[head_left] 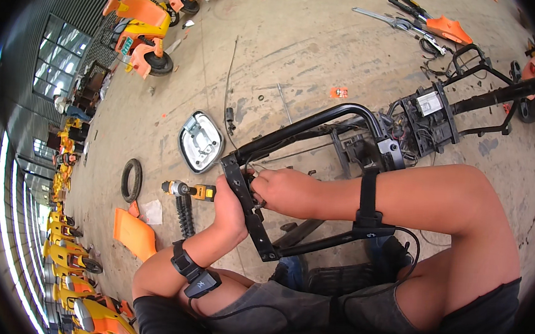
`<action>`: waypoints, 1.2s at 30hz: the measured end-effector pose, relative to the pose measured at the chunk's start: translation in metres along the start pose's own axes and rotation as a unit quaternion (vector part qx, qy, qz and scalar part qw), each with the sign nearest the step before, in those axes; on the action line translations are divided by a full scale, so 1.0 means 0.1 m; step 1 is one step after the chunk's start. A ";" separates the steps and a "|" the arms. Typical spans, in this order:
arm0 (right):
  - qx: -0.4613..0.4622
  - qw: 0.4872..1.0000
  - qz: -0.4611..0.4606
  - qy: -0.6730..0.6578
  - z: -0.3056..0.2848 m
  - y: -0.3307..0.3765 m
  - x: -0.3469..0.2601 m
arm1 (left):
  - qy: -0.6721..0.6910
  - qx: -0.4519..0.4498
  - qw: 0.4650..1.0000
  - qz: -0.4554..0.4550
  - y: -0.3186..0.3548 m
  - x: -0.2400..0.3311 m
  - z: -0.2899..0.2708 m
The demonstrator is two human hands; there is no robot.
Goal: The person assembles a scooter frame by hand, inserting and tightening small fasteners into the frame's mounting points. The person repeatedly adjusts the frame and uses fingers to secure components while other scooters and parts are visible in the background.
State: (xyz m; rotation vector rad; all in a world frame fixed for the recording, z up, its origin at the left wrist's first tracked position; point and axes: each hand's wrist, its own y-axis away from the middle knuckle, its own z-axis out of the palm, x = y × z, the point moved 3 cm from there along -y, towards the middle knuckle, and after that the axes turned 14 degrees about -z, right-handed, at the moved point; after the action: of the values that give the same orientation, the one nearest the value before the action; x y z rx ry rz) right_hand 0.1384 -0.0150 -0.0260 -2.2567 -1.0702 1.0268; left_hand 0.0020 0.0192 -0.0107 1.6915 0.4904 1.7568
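Observation:
A black tubular scooter frame stretches across the floor in front of me. At its left end is a flat crossbar plate with holes in it. My left hand presses against the plate's outer side and seems to curl round it, its fingertips hidden behind the metal. On the inner side, my right hand has its fingers bent and pinched together beside a small dark metal fitting and thin wires. What lies between those fingertips is hidden.
Left of the frame lie a yellow-black power drill, a coil-spring shock absorber, a headlamp shell, a tyre and an orange panel. A fork assembly rests at the upper right. Scooters line the left side.

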 end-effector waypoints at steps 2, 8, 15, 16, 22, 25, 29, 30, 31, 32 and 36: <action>-0.014 0.999 -0.028 0.042 0.03 0.02 0.01 | -0.002 -0.002 1.000 -0.008 -0.01 -0.02 -0.01; -0.042 0.981 -0.115 0.147 0.02 0.00 -0.08 | 0.033 0.024 0.999 -0.003 -0.03 -0.02 -0.01; 0.041 0.997 0.016 -0.061 0.00 0.05 0.04 | 0.002 0.013 1.000 0.001 0.02 0.01 0.04; 0.025 0.993 0.066 -0.093 0.01 0.03 0.08 | -0.006 0.015 1.000 0.008 -0.01 0.01 0.03; 0.007 0.961 0.202 -0.191 0.00 -0.02 0.11 | -0.016 0.024 1.000 0.004 0.00 0.00 0.00; -0.005 0.970 0.173 -0.168 0.03 -0.02 0.12 | -0.013 0.020 1.000 0.002 0.00 0.00 0.02; 0.001 0.994 0.046 -0.097 0.04 -0.01 0.12 | -0.010 -0.026 1.000 0.009 -0.03 -0.02 0.00; 0.003 0.996 0.017 -0.085 0.02 -0.02 0.11 | -0.009 -0.022 1.000 0.008 -0.04 -0.02 -0.01; -0.006 0.998 0.008 -0.064 0.02 -0.02 0.09 | -0.007 -0.017 1.000 0.007 -0.04 -0.02 -0.02; -0.015 0.999 0.000 -0.042 0.03 -0.01 0.08 | -0.006 -0.013 1.000 0.006 -0.04 -0.02 -0.02; -0.052 0.998 -0.014 0.028 0.01 -0.04 0.03 | 0.017 0.009 1.000 -0.009 0.02 -0.01 0.04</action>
State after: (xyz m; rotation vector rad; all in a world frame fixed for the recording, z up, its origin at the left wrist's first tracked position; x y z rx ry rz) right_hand 0.1369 -0.0101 -0.0257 -2.3315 -1.1535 0.9113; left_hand 0.0051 0.0168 -0.0094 1.6672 0.5346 1.7756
